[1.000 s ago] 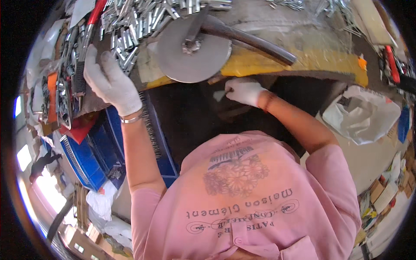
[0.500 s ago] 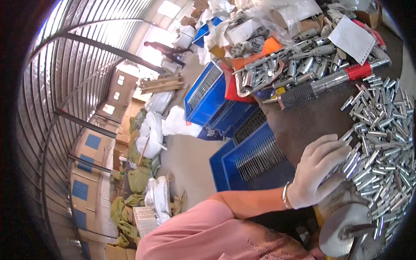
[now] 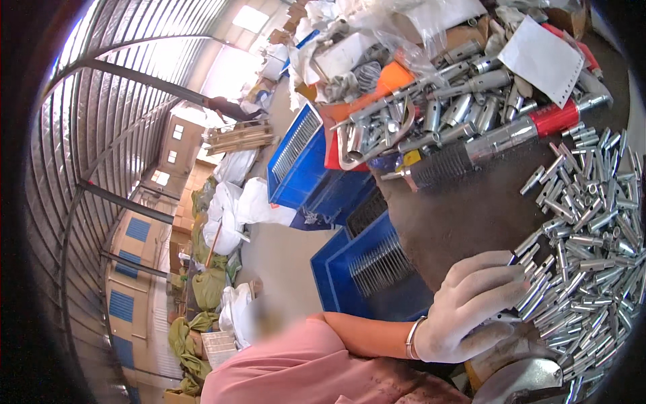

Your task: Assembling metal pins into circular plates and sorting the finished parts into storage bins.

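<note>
Metal tubes (image 3: 595,265) run partly behind gloved fingers (image 3: 490,279) (grip unclear)

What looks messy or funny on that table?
The loose heap of metal tubes looks messiest: they point every which way on the table, beside the gloved left hand. The thin metal pieces in the blue bin line up neatly. I see nothing clearly broken.
</note>
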A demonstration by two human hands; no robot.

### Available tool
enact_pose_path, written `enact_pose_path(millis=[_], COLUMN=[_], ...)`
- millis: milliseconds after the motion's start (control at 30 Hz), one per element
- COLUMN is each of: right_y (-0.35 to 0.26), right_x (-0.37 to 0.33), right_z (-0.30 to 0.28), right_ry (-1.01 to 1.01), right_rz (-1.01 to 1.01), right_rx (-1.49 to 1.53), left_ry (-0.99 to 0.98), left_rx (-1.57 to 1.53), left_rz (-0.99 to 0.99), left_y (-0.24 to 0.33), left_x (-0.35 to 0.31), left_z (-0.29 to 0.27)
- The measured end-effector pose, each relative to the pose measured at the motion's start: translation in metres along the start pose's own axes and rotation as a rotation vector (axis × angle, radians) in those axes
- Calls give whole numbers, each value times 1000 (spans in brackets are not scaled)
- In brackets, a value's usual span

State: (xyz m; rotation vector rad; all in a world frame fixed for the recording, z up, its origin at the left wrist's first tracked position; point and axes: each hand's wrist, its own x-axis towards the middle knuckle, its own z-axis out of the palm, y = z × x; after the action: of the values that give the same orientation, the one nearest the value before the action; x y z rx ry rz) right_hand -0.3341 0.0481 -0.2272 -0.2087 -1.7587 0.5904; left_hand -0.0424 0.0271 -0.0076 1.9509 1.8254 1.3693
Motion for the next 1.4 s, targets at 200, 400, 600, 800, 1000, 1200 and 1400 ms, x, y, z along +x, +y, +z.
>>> enact_pose_path(millis=[200,400,600,800,1000,1200,1400], right_y=[-5,-62,-89,-91,-165,-327,-354], right_x=[-33,-42,-54,-174,-219,-68,-18], right_z=[-17,-40,-143,-435,-554,-598,-613], right_ry=[-4,-20,-83,-262,-178,6,-104], right_rz=[12,-63,-137,46,1174,1527,1372], right_rx=[-64,-55,-239,-887,-5,330,202], left_ry=[4,35,179,263,213,397,27], left_rx=[44,191,175,292,239,-253,161], left_rz=[12,-45,39,19,114,-159,-33], left_y=[-3,11,9,-16,-11,-15,-2], left_x=[3,2,-1,-6,16,-6,-16], left_z=[-2,5,31,6,29,22,-8])
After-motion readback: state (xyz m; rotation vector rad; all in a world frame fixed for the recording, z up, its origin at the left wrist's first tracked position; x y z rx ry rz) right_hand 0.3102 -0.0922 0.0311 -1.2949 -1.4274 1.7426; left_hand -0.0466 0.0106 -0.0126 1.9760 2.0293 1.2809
